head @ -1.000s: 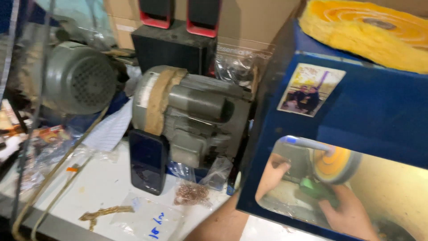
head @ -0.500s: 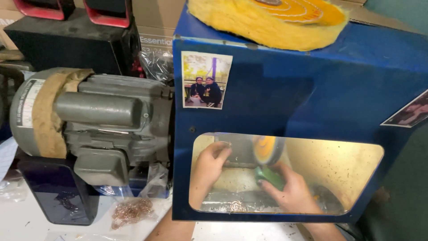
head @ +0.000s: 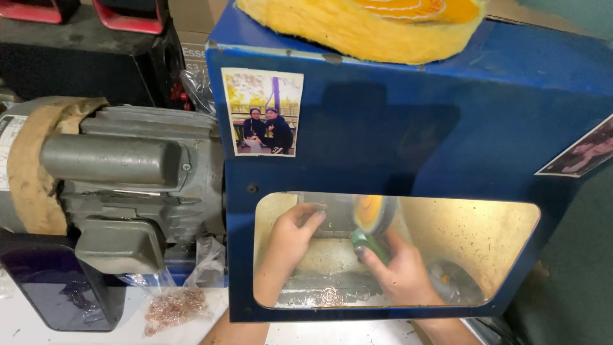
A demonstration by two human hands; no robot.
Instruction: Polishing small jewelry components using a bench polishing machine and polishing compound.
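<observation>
Both my hands reach through the window of a blue metal hood (head: 396,140). Inside it a yellow buffing wheel (head: 372,213) stands on edge. My right hand (head: 399,273) holds a green block (head: 368,244) and presses it against the lower rim of the wheel. My left hand (head: 290,237) is raised to the left of the wheel, its fingers pinched together near the shaft; what it holds, if anything, is too small to see. A grey electric motor (head: 128,172) sits to the left of the hood.
A spare yellow cloth wheel (head: 364,25) lies on top of the hood. A photo print (head: 262,112) is stuck to the hood's front. A dark phone (head: 51,291) and a heap of thin copper-coloured chain (head: 172,308) lie below the motor. A black box (head: 83,57) stands behind.
The view has swung right and closer, so the hood window now fills the frame. My right hand keeps the green block at the wheel; my left hand has lifted a little toward the shaft.
</observation>
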